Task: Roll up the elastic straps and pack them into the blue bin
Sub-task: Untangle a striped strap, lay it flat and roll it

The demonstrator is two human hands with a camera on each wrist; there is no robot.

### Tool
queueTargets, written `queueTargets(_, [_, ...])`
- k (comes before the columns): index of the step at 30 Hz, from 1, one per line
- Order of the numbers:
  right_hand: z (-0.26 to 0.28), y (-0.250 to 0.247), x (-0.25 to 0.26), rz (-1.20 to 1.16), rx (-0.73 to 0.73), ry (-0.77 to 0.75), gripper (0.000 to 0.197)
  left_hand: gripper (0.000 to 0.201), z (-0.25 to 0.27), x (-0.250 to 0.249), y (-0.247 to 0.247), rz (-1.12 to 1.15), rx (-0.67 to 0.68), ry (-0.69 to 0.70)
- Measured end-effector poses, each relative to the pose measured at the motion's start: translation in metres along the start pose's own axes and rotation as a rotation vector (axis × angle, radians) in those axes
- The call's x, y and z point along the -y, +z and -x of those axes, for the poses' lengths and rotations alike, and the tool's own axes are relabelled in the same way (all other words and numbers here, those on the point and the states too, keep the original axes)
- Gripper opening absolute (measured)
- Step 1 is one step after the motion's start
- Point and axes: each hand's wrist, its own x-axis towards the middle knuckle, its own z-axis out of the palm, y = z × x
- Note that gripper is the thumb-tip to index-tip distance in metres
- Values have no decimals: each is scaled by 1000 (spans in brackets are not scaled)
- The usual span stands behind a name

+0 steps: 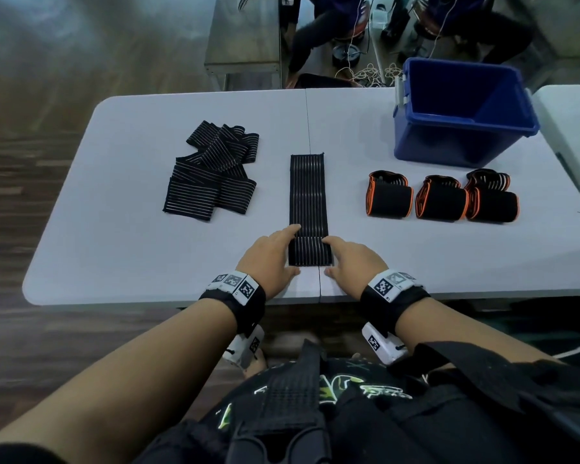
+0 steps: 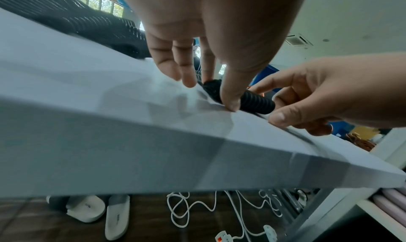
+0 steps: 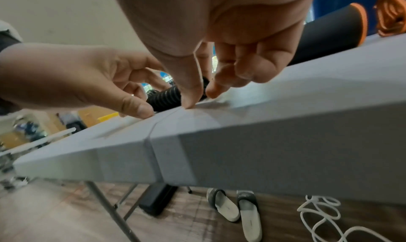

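Observation:
A black strap with white stripes [image 1: 308,195] lies flat along the middle of the white table [image 1: 141,256], its near end turned into a small roll [image 2: 257,103] [image 3: 164,96]. My left hand [image 1: 287,249] [image 2: 219,93] pinches the roll's left end between thumb and fingers. My right hand [image 1: 332,257] [image 3: 198,98] pinches its right end the same way. A loose pile of unrolled striped straps [image 1: 211,175] lies to the left. Three rolled straps with orange edging [image 1: 441,202] sit in a row at the right. Behind them stands the blue bin [image 1: 462,108], with nothing visible inside.
Another white table [image 1: 573,128] adjoins at the right edge. People sit beyond the far edge among cables [image 1: 369,73]. Beneath the table lie white slippers [image 3: 237,209] and a white cord [image 2: 197,209].

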Motion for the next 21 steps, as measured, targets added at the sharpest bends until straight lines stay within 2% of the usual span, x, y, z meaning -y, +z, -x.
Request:
queueTargets(3, [-1, 0, 1, -117, -27, 18, 52, 78, -3, -3, -2, 99, -10, -60])
queueTargets(11, [-7, 0, 0, -373, -89, 88, 27, 44, -5, -5, -3, 413, -99, -273])
queueTargets(15, [-6, 4, -2, -356, -91, 141, 32, 33, -1, -7, 3, 471, -99, -337])
queueTargets(21, [-6, 3, -2, -279, -92, 198, 46, 25, 1, -10, 11, 481, -116, -363])
